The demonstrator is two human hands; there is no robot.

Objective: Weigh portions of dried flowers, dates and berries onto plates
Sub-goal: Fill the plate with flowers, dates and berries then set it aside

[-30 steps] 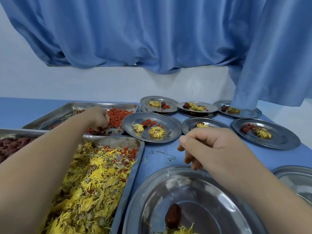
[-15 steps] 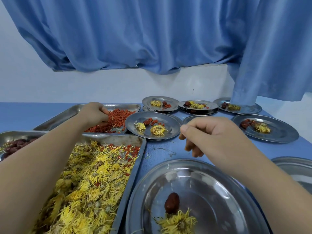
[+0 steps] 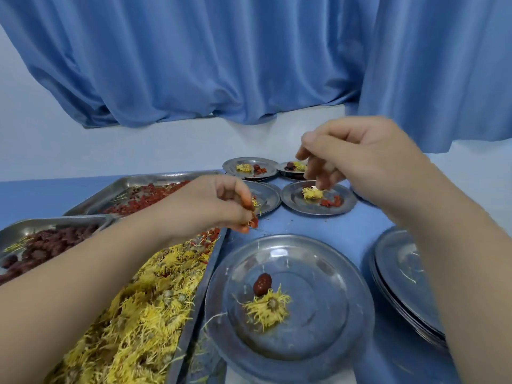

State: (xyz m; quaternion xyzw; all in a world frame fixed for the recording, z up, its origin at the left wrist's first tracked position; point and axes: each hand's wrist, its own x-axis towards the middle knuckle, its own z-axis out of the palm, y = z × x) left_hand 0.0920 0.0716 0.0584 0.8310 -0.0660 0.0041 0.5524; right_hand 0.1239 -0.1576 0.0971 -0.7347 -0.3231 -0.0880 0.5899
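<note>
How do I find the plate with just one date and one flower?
Start at the long steel tray heaped with yellow dried flowers. Just right of it, nearest the camera, lies a round steel plate. It holds only one dark red date beside one yellow flower, without the red berries on the farther plates.

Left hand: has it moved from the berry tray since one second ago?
Yes. The left hand, pinching red berries, has left the berry tray and come nearer, toward the near plate.
</note>
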